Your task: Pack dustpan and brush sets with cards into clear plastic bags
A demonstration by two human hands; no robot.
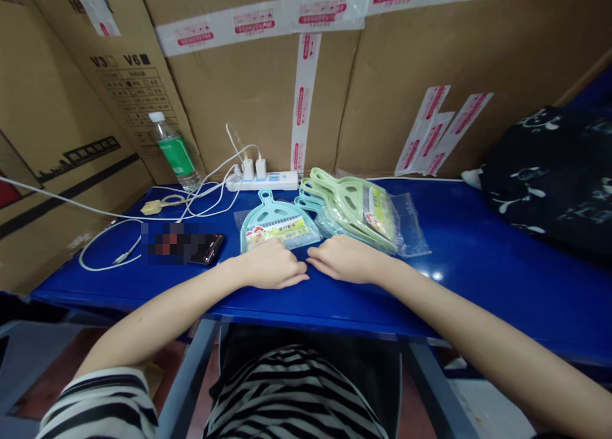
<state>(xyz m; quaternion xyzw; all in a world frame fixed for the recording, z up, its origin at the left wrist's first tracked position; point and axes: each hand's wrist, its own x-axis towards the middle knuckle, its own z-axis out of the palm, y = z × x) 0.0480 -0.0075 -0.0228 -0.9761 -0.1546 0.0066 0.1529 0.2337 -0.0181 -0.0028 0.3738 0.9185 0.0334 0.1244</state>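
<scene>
My left hand (275, 265) lies on the blue table (459, 299) near its front edge, curled into a fist with the thumb pointing inward. Facing it across a small gap is my right hand (348, 259), also closed, its fingers folded under. Nothing shows in either hand. Just behind my left hand lies a light-blue dustpan (261, 215) in clear wrapping with a printed label. Behind my right hand is a stack of wrapped green dustpans (335, 187), with blue handles (308, 203) sticking out at its left side.
A phone (210, 248), partly blurred out, lies left, beside a looped white cable (102, 269). Behind are a power strip (282, 181) with plugged-in chargers and a tilted water bottle (176, 152). Cardboard (248, 95) walls the back; dark patterned fabric (549, 178) sits right.
</scene>
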